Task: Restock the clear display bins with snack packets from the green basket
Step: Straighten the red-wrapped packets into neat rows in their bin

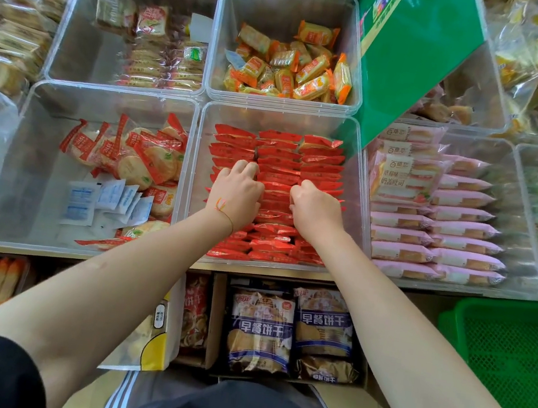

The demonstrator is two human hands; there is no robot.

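A clear display bin [199, 145] in the front middle holds three tight rows of red snack packets [281, 157]. Both my hands are down inside it. My left hand [236, 192] has its fingers curled into the packets between the left and middle rows. My right hand [315, 207] has its fingers curled into the packets of the middle row beside it. The fingertips of both are hidden among the packets. The green basket [516, 356] stands at the lower right, and the part of its mesh that shows holds nothing.
Other clear bins surround it: round crackers in red wrappers [150, 156] at left, orange packets [294, 65] behind, pink packets [447, 225] at right. A green carton [417, 51] leans at the back right. Boxes of blue biscuit bags [291, 331] stand below the shelf edge.
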